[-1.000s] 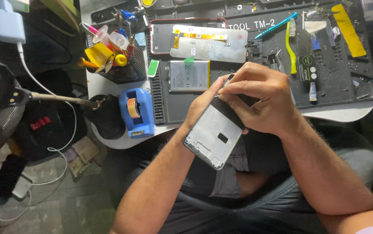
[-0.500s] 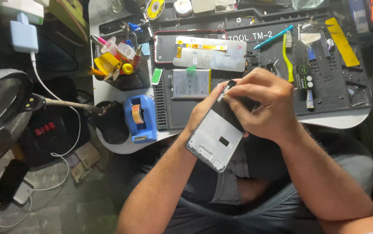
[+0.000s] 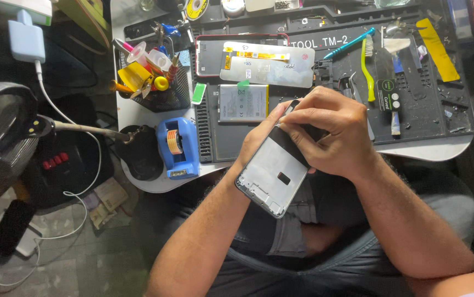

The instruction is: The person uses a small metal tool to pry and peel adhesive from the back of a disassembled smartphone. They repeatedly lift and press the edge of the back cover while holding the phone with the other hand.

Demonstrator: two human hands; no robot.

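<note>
Head view. The left hand [image 3: 264, 135] grips the phone frame [image 3: 273, 176] from behind, fingers wrapped around its upper left edge. The frame is tilted, its grey inner face turned to the camera, and is held above the person's lap, just in front of the near edge of the worktop [image 3: 429, 148]. The right hand [image 3: 330, 132] lies over the upper end of the frame; its fingertips [image 3: 292, 116] are pinched together on a thin dark part at the frame's top edge. What that part is cannot be told.

On the worktop lies a dark repair mat [image 3: 413, 115]. Behind the hands, on the mat, rests a flat battery [image 3: 243, 103], and beyond it a display panel [image 3: 267, 64] with a yellow flex strip, laid across a red-rimmed phone body [image 3: 206, 58]. To the right lie a green toothbrush [image 3: 367, 66], a blue-handled tool [image 3: 350, 44] and a yellow strip [image 3: 438, 48]. To the left stand a blue tape dispenser [image 3: 176, 146] and a black holder [image 3: 154, 88] filled with small tools. A white charger [image 3: 26, 41] with its cable hangs at far left.
</note>
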